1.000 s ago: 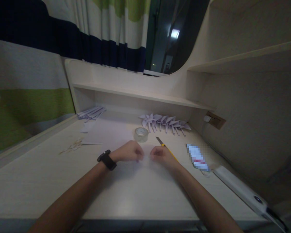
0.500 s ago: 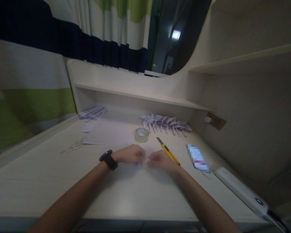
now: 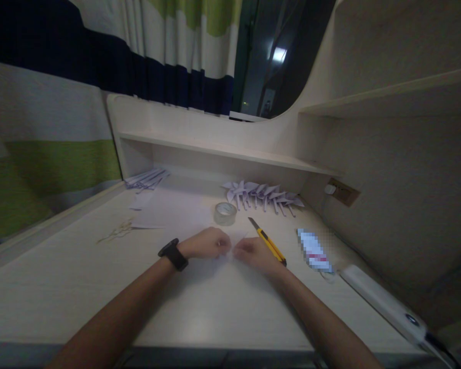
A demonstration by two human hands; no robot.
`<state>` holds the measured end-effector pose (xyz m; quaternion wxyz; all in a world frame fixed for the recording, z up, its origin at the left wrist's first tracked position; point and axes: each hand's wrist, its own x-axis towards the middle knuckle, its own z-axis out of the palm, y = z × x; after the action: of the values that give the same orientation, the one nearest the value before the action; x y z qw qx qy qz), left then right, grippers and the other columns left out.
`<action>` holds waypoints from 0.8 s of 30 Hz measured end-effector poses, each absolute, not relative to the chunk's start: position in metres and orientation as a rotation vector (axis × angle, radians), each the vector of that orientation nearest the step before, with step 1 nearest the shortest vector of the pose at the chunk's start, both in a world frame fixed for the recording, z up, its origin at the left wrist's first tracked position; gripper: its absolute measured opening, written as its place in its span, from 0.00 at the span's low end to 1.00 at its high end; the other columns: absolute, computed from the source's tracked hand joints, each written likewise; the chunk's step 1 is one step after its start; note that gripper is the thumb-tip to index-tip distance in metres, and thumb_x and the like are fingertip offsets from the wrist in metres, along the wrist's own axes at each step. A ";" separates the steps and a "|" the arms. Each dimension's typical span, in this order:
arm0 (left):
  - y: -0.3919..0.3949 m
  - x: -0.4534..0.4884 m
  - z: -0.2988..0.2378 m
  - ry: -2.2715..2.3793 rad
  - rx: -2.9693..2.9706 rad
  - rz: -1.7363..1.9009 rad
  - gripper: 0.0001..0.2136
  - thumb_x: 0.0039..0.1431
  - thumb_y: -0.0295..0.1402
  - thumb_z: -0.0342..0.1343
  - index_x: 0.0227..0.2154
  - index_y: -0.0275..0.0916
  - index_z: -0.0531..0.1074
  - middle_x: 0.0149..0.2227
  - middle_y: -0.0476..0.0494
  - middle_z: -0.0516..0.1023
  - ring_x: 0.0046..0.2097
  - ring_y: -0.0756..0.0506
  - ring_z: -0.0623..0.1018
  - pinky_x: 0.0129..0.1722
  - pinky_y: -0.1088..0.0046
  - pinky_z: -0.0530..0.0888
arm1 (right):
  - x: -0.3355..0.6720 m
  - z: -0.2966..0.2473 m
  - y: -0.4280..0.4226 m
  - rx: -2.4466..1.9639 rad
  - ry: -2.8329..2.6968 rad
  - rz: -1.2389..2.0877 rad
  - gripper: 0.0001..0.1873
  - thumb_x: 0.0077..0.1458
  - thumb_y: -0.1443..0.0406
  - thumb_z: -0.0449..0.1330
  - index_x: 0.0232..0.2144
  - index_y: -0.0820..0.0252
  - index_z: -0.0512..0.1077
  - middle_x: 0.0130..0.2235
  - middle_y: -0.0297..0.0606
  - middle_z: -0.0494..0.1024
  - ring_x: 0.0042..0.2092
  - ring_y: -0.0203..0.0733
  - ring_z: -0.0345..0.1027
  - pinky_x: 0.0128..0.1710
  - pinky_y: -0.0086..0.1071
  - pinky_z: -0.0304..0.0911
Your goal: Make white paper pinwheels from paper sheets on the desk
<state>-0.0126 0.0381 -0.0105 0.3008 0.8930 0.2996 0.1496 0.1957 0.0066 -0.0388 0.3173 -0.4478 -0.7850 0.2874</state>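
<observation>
My left hand (image 3: 211, 243), with a dark watch on its wrist, and my right hand (image 3: 255, 253) face each other just above the desk. Both are closed in a pinch on a small piece of white paper (image 3: 236, 237), which shows between and behind the fingers. Its exact shape is hard to make out against the pale desktop. Right behind the hands stands a roll of clear tape (image 3: 225, 214). A yellow utility knife (image 3: 268, 241) lies beside my right hand with its blade end pointing away.
Folded white paper pinwheels (image 3: 263, 196) line the back. White paper sheets (image 3: 176, 205) and paper strips (image 3: 148, 179) lie at the back left, near some thin tan strings (image 3: 117, 230). On the right are a phone (image 3: 314, 251) and a white power strip (image 3: 382, 302). A shelf (image 3: 223, 149) overhangs the back.
The fingers were blurred by motion and look steadier now. Both hands stay in nearly the same place, still pinching the paper.
</observation>
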 end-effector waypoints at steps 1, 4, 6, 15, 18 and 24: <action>0.037 -0.012 -0.010 0.796 2.402 0.390 0.09 0.54 0.29 0.51 0.29 0.33 0.76 0.22 0.47 0.75 0.24 0.51 0.72 0.26 0.78 0.62 | 0.195 -0.038 0.005 -1.186 -2.097 0.749 0.10 0.51 0.62 0.60 0.27 0.65 0.77 0.24 0.37 0.76 0.26 0.35 0.66 0.25 0.26 0.57; 0.034 -0.010 -0.008 0.793 2.493 0.369 0.09 0.51 0.27 0.51 0.25 0.33 0.76 0.21 0.48 0.74 0.23 0.52 0.68 0.24 0.78 0.58 | 0.193 -0.035 0.002 -1.195 -2.151 0.753 0.09 0.51 0.64 0.60 0.26 0.65 0.77 0.24 0.37 0.77 0.25 0.35 0.66 0.25 0.25 0.57; 0.033 -0.009 -0.008 0.795 2.535 0.368 0.08 0.49 0.26 0.51 0.22 0.33 0.75 0.19 0.49 0.72 0.22 0.53 0.65 0.23 0.77 0.55 | 0.193 -0.034 0.001 -1.188 -2.168 0.762 0.09 0.51 0.64 0.59 0.26 0.65 0.77 0.24 0.37 0.77 0.25 0.35 0.67 0.25 0.26 0.58; 0.036 -0.013 -0.007 0.756 2.594 0.369 0.07 0.46 0.26 0.51 0.18 0.33 0.73 0.15 0.53 0.62 0.21 0.54 0.58 0.22 0.75 0.51 | 0.191 -0.034 0.001 -1.179 -2.133 0.834 0.09 0.50 0.64 0.60 0.25 0.65 0.77 0.23 0.37 0.76 0.25 0.35 0.66 0.25 0.26 0.58; 0.034 -0.012 -0.006 0.796 2.615 0.369 0.08 0.47 0.27 0.50 0.19 0.33 0.73 0.16 0.51 0.66 0.21 0.53 0.59 0.23 0.74 0.51 | 0.191 -0.033 0.000 -1.176 -2.141 0.821 0.09 0.50 0.65 0.60 0.25 0.65 0.77 0.22 0.36 0.76 0.24 0.35 0.66 0.25 0.26 0.58; 0.031 -0.009 -0.007 0.851 2.694 0.383 0.08 0.45 0.27 0.50 0.18 0.35 0.73 0.17 0.48 0.70 0.20 0.52 0.59 0.22 0.74 0.52 | 0.192 -0.032 0.001 -1.209 -2.137 0.790 0.07 0.49 0.66 0.60 0.24 0.64 0.77 0.23 0.37 0.77 0.25 0.36 0.67 0.25 0.26 0.59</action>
<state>-0.0094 0.0308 -0.0065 0.1448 0.9349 0.2954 0.1329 0.1919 0.0007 -0.0318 0.2777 -0.4503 -0.7959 0.2943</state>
